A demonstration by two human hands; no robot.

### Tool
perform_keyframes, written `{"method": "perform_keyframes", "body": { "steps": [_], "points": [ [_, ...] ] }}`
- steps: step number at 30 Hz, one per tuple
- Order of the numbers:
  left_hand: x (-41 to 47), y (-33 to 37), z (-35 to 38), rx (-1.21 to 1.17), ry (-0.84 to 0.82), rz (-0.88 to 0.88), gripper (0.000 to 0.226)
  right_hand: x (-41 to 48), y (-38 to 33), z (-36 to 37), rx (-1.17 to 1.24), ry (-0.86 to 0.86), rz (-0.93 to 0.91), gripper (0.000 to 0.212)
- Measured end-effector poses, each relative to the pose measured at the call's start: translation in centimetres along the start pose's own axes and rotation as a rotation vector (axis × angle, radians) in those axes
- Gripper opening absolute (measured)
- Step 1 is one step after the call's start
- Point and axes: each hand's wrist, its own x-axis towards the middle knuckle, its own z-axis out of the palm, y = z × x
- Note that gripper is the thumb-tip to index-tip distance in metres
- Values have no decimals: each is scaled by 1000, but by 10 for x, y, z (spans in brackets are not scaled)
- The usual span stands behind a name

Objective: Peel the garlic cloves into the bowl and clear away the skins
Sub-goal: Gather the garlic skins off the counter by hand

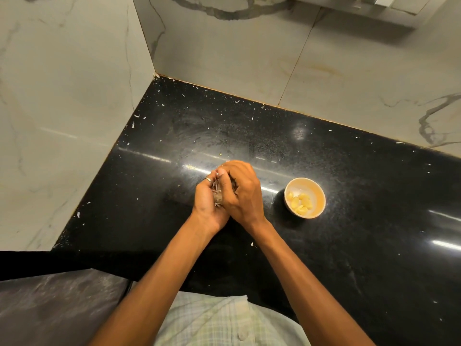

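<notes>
The black counter [349,245] bears a bowl [320,193] and skin flecks [252,244].

Over the black table [361,245], the left grip [205,199] and right grip [243,196] close together round a wad of garlic skins [217,196]. Near them on the right stands a small bowl [318,196] holding peeled cloves [300,204]. Pale flecks dot the table.

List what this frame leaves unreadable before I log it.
1. Head view: whether a clove lies among the skins; left hand and right hand cover it.
2. Head view: count of peeled cloves in the bowl; they overlap.
3. Head view: pale flecks on the countertop; too small to identify.
</notes>
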Motion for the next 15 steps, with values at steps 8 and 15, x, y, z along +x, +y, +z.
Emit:
{"method": "perform_keyframes", "body": {
  "steps": [8,15],
  "points": [
    [-1,4,-4,31,99,25,39,2,10,-19,-47,-20,96,13],
    [0,20,-13,-28,152,67,38,-38,27,-52,-127,-79,252,18]
  ]
}}
